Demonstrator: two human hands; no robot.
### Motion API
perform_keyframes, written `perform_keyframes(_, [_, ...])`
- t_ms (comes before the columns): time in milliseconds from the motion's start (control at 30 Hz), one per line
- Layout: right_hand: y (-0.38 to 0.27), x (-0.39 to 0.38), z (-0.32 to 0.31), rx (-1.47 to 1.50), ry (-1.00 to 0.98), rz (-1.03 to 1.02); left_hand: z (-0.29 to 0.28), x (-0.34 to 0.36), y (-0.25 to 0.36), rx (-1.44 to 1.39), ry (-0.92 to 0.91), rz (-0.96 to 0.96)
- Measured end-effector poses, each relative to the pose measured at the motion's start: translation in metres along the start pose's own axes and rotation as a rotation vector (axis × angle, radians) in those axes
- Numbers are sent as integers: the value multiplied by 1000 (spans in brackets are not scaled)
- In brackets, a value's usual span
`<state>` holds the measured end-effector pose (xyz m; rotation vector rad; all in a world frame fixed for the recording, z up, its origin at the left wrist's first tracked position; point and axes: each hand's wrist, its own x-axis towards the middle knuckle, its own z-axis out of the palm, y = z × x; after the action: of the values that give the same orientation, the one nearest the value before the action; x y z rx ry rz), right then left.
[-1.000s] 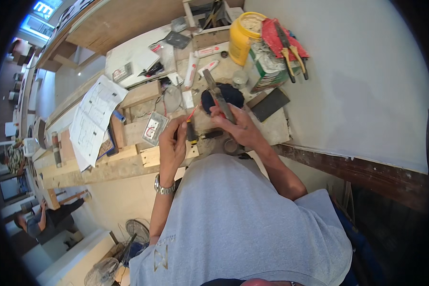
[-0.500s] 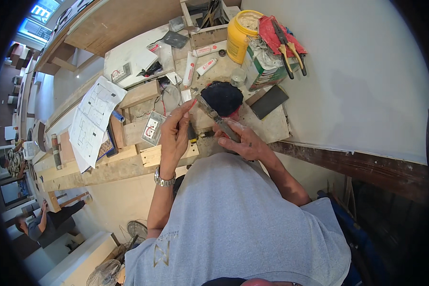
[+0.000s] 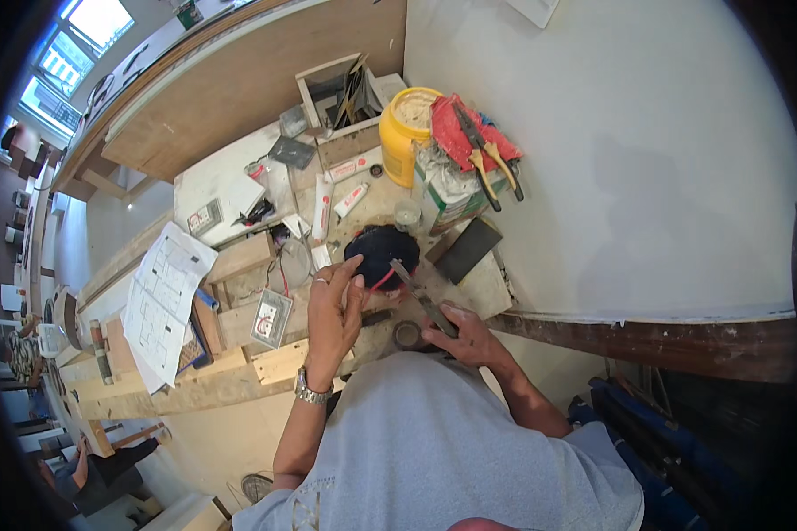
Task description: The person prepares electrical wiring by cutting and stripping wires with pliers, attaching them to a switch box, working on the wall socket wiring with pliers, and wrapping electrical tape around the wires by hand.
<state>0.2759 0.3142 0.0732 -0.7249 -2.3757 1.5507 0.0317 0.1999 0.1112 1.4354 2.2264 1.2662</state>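
left hand (image 3: 332, 314) on black round object (image 3: 381, 250), right hand (image 3: 459, 332) gripping metal tool (image 3: 421, 296)

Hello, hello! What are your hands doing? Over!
Left hand touching black round object. Right hand gripping flat metal tool, tip at it. Tape roll beside hands.

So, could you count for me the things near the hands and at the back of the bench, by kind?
Black round object under the left hand: 1
Flat tool in the right hand: 1
White tubes: 2
Yellow bucket: 1
Yellow-handled pliers: 1
Printed paper sheet: 1
Total: 7
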Motion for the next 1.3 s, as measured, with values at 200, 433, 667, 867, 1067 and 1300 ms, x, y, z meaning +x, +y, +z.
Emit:
perform_keyframes(200, [27, -30, -21, 288, -6, 278, 33, 73, 66, -81, -123, 66])
perform_keyframes(433, [41, -40, -39, 438, -2, 419, 83, 140, 77, -97, -95, 186])
perform_keyframes(667, [66, -42, -45, 447, -24, 480, 82, 232, -32, -166, 89, 20])
perform_keyframes(867, [61, -29, -61, 408, -68, 570, 71, 277, -26, 471, -146, 488])
perform_keyframes(1067, [73, -19, -51, 483, -55, 528, 68, 307, -10, 680, -315, 617])
perform_keyframes(1300, [73, -14, -52, 559, -17, 480, 73, 313, -11, 745, -386, 672])
